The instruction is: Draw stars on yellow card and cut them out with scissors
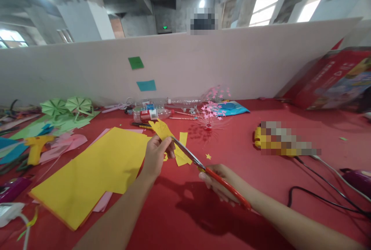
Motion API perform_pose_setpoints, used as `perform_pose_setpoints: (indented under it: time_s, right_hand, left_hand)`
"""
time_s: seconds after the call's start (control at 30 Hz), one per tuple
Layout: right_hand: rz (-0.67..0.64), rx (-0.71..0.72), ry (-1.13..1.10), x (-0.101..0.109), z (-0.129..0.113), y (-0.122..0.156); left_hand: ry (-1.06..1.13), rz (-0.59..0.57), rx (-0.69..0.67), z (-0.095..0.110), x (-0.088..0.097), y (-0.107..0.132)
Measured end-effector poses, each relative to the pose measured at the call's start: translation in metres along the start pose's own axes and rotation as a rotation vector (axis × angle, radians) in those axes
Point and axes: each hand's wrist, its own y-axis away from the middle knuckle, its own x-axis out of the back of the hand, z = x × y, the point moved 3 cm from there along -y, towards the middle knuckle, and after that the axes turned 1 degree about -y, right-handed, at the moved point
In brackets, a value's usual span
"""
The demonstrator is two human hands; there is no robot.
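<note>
Pinched in my left hand (156, 153) is a small piece of yellow paper (161, 128), held up above the red table. My right hand (222, 182) grips a pair of scissors with red handles (227, 186). Their metal blades (187, 150) point up and left, and the tips meet the paper beside my left fingers. Whether the blades are parted is hard to tell. Below the blades lie cut yellow paper scraps (182, 156). A small yellow paper star (208, 156) rests on the table just right of the blades.
Large yellow sheets (95, 165) cover the left side, near a yellow glue gun (36, 147) and green folded paper (78, 105). Pink stars on thin stems (213, 109) and plastic bottles (149, 114) stand or lie behind. A cable (307, 191) crosses the right side. A white partition (185, 64) borders the back.
</note>
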Motion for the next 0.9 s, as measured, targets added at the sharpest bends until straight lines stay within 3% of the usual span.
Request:
perform_pose_setpoints:
  time_s: [0.27,0.53,0.9]
  right_hand:
    - [-0.039,-0.026,-0.03,0.001,0.004,-0.003]
    - [-0.05,0.05,-0.02,-0.004,-0.006,0.006]
    - [-0.106,0.1,-0.1,-0.011,0.002,0.003]
  left_hand:
    - [0.007,-0.002,0.046,-0.004,0.002,0.001]
    - [0.015,0.056,0.091,-0.011,0.002,0.005]
    - [0.044,0.144,0.112,-0.021,-0.001,0.011]
